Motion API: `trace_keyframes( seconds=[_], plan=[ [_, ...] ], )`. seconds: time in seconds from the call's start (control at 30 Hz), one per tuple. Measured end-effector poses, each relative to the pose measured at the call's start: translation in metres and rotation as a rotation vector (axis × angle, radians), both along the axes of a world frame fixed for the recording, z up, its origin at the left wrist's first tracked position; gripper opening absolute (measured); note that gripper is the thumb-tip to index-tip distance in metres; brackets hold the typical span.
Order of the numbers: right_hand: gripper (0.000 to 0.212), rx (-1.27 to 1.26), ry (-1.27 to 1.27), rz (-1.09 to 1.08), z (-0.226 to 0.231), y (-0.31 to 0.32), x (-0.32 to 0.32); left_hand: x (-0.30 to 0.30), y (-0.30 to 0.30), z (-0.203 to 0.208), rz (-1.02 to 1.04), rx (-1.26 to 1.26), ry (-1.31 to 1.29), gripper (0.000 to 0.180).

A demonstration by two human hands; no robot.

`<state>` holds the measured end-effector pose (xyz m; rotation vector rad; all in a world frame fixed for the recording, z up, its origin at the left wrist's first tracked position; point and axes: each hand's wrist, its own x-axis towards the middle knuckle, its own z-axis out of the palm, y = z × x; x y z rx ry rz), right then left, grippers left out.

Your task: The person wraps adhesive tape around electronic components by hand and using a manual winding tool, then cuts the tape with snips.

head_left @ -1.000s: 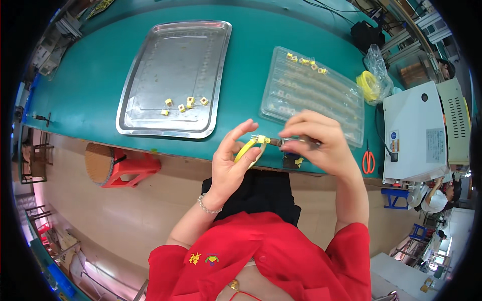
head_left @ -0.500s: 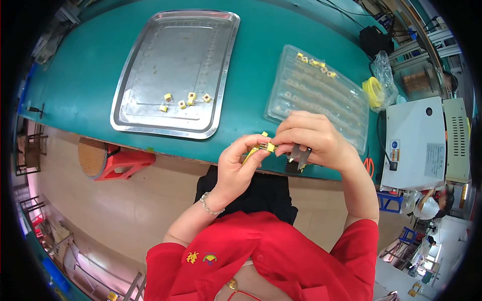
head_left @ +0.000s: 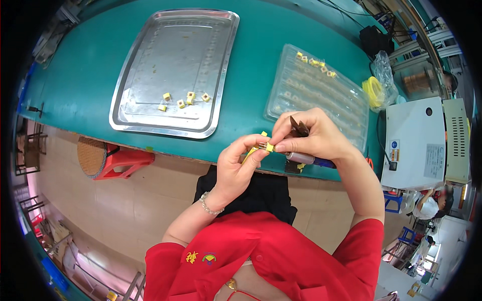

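My left hand (head_left: 236, 160) is closed on a small yellow coil component (head_left: 269, 147) with thin metal pins. More yellow shows between its fingers, partly hidden. The thumb and fingertips of my right hand (head_left: 314, 138) pinch at the same component. That hand also holds a dark tool with pointed blades (head_left: 299, 126), which stick up between its fingers. Below the palm shows a grey cylinder with a blue end (head_left: 324, 162); I cannot tell whether it belongs to the tool. Beside it, a yellow piece (head_left: 300, 166) lies by a dark block at the table edge.
Several yellow components (head_left: 181, 104) lie in a metal tray (head_left: 165, 55) on the green table (head_left: 253, 60). To the right, a clear plastic tray (head_left: 286, 80) holds more in its far row. Yellow wire (head_left: 372, 93) and a white machine (head_left: 414, 143) stand farther right.
My right hand has turned, so the tool's blades now point up and away, and the grey-blue cylinder has come into view. My left hand stays almost still with the component.
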<state>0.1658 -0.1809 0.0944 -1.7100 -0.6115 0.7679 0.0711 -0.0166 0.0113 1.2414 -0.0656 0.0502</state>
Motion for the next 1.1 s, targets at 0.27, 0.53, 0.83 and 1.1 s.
trace_keyframes(
  seconds=[0.27,0.53,0.83,1.1],
  plan=[
    [0.010,-0.148,0.250,-0.131,0.012,0.008,-0.005,-0.001,-0.001,-0.001,0.004,-0.036,-0.011,0.018],
    [0.011,-0.204,0.118,-0.148,0.012,0.012,-0.010,-0.001,0.002,-0.002,-0.020,-0.029,-0.008,0.018],
    [0.010,-0.124,0.200,-0.155,0.008,0.007,-0.012,0.000,0.001,-0.001,-0.001,-0.036,-0.005,0.018],
    [0.008,-0.128,0.077,-0.177,0.010,0.010,-0.018,0.000,0.002,0.001,-0.016,-0.033,0.022,0.017]
  ],
)
